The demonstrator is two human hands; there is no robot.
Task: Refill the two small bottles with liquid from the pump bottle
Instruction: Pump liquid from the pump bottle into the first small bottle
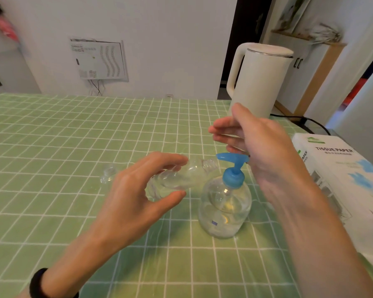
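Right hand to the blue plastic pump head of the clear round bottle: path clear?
Probably yes. The open right hand hangs just above the blue plastic pump head, nothing between; the left hand holds the small clear plastic bottle at the spout side.

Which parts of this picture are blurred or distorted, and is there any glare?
Head view: the right hand is softly motion-blurred; the pink thing top left is smeared; the wide-angle lens bends the tablecloth grid; small highlights glint on the pump bottle, no strong glare.

Left hand (136, 190), fingers curled round small bottle (181, 175), right hand (261, 147) raised, fingers loosely extended
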